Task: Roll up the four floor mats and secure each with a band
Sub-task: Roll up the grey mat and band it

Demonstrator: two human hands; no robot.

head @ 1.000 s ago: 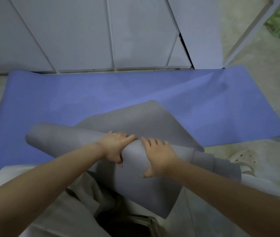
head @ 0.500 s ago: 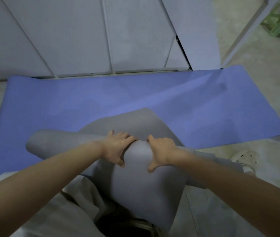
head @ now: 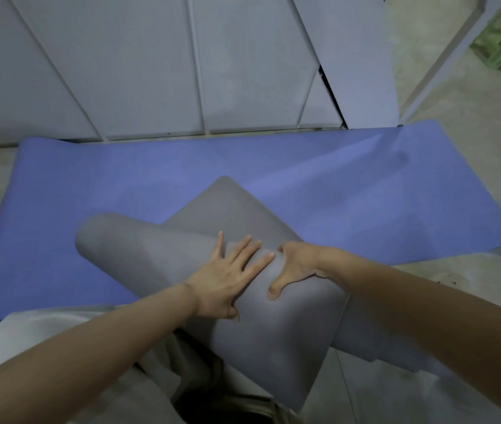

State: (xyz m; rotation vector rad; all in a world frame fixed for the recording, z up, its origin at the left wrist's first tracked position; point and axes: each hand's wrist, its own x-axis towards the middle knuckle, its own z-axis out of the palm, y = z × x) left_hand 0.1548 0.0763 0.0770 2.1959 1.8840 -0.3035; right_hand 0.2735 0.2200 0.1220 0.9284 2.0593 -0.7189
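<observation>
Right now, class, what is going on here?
A person is rolling a grey mat, which lies on a flat blue mat. The left hand presses on the roll with straight fingers; the right hand grips it, curled over its far side. The roll is loose and partly done; no band shows.

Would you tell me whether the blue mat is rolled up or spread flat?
Spread flat: the blue mat lies unrolled beneath the grey mat.

The grey mat (head: 139,255) is showing plain mid-grey; the blue mat (head: 350,197) is showing even periwinkle; the wall panels (head: 120,71) are appearing pale grey; the floor (head: 472,96) is looking mottled beige.
</observation>
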